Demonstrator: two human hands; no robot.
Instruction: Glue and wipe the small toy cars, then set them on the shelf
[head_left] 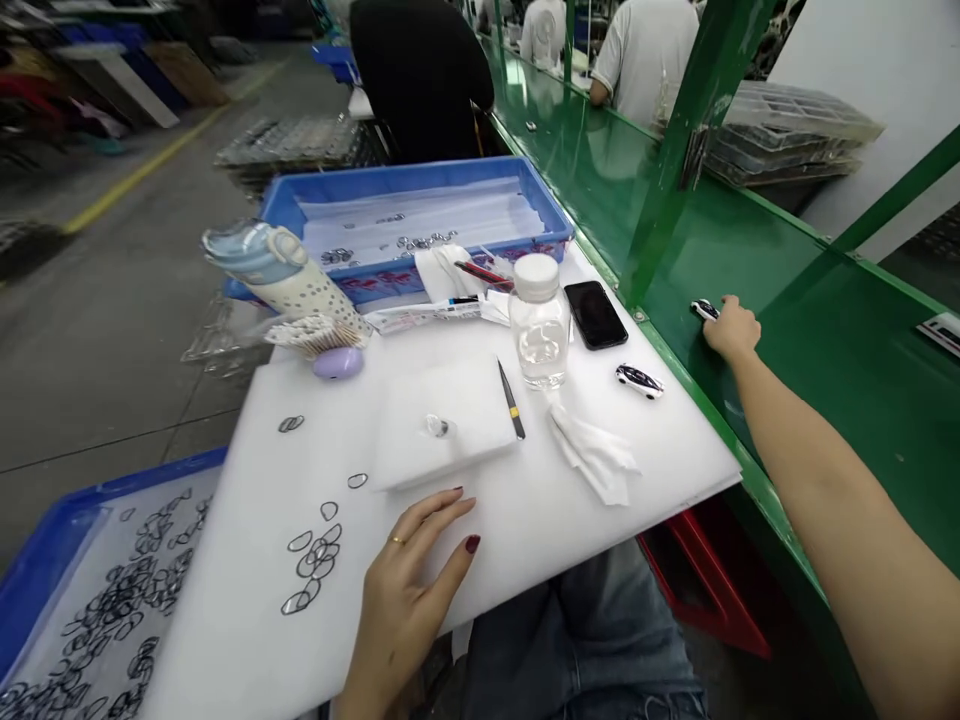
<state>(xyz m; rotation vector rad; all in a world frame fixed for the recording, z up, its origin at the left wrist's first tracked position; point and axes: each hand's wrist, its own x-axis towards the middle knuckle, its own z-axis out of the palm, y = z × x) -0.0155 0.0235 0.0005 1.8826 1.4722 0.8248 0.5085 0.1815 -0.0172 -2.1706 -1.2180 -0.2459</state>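
Note:
Out over the green surface, my right hand (pixel 735 328) is closed on a small white-and-black toy car (pixel 704 310). A similar toy car (pixel 639 380) lies on the white tabletop (pixel 525 540). My left hand (pixel 412 580) rests open and empty at the front of the table, fingers stretched out. Just beyond its fingers is a white foam block (pixel 450 450) with a small clear piece (pixel 436 426) on it. Tweezers (pixel 511 400) lie along the block's right edge. To the left are several thin black-rimmed rings (pixel 319 555).
A clear bottle (pixel 540 330), a phone (pixel 596 314) and a crumpled white cloth (pixel 596 455) are on the right. Cotton swabs (pixel 319 335) and a tumbler (pixel 277 265) stand left. Blue trays (pixel 412 175) hold more rings. A green post (pixel 667 190) rises beside the green surface (pixel 810 330).

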